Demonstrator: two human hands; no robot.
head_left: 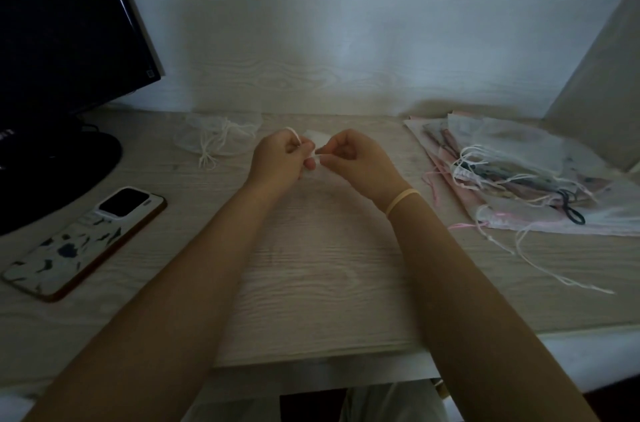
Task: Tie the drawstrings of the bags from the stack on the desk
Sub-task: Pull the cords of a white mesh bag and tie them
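Both hands raised just above the table (pixel 322 269), close together at centre. Left hand (pixel 277 158): fingers curled, grip narrow, pinching a white drawstring (pixel 297 137) that loops over its knuckles. Right hand (pixel 353 158): fingers curled likewise, pinching the other end of the cord; fingertips of the two hands nearly touch. The sheer white bag (pixel 317 137) shows only as a pale patch behind the hands (mostly hidden). Stack of bags (pixel 540 179) lies at the right of the table, loose strings trailing off its near edge. One gathered bag (pixel 218 137) sits left of the hands, near the wall. Phone (pixel 86 241) face down at left, beside the monitor (pixel 62 23). Pale band on right wrist.
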